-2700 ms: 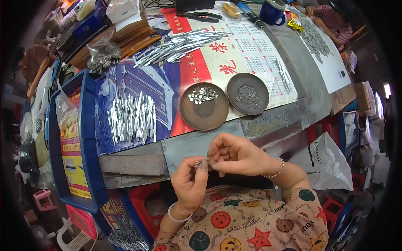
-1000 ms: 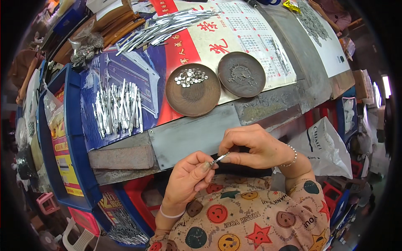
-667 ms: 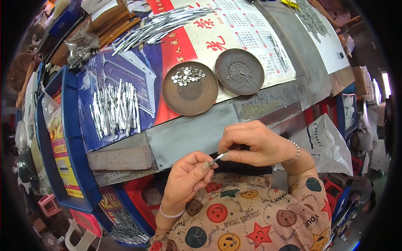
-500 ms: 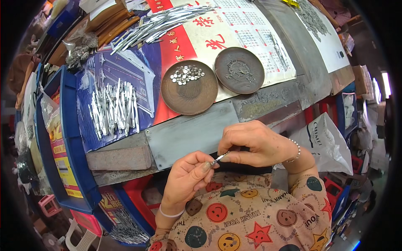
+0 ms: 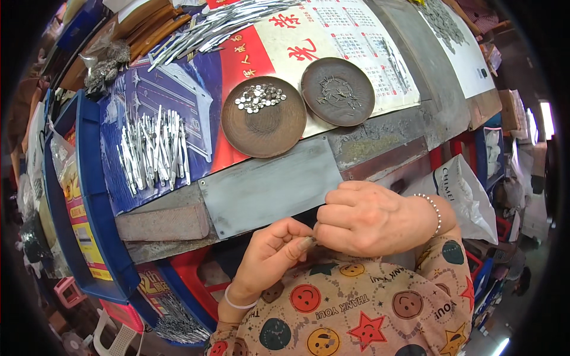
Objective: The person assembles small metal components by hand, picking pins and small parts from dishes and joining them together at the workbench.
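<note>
Cluttered workbench (image 5: pixel 380 127): hands have drawn closer together. Left hand (image 5: pixel 274 255) and right hand (image 5: pixel 361 218) now pinch one small silver metal piece (image 5: pixel 311 241) between fingertips, below grey metal plate (image 5: pixel 270 185); fitting continues.

Left hand (image 5: pixel 270 255) and right hand (image 5: pixel 362 219) pinch a small metal piece (image 5: pixel 313 241).

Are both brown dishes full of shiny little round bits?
No, only the left brown dish holds shiny round bits; the right brown dish has thin dark pieces.
</note>
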Demonstrator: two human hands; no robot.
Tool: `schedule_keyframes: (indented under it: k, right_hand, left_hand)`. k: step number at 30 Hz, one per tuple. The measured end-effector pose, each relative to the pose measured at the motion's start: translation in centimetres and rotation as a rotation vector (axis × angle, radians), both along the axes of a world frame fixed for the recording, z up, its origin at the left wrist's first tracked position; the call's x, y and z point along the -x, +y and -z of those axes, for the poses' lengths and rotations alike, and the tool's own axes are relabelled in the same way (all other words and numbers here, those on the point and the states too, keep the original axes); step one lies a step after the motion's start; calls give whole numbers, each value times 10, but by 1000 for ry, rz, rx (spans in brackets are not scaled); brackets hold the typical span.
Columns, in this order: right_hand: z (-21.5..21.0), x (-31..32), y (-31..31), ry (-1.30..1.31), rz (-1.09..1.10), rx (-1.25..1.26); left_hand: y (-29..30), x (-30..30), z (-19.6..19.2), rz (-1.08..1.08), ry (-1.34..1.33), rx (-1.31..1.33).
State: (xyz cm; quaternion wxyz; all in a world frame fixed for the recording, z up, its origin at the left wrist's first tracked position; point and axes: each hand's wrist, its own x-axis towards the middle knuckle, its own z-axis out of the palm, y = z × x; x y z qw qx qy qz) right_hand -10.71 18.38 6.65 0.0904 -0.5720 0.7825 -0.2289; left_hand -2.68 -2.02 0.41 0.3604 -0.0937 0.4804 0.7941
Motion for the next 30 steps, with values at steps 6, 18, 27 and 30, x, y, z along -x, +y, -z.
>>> schedule_keyframes:
  k: [6, 18, 27, 30]
  right_hand:
    - [9, -1, 5, -78, 84, 77]
    - [33, -8, 17, -661, 304, 220]
    - [37, -26, 3, -587, 257, 275]
    - [37, -31, 1, -592, 250, 283]
  left_hand:
    - [7, 0, 0, 6, 45, -66]
    - [11, -3, 3, -41, 340, 110]
    - [13, -2, 3, 147, 234, -60]
    - [15, -9, 8, 96, 13, -273]
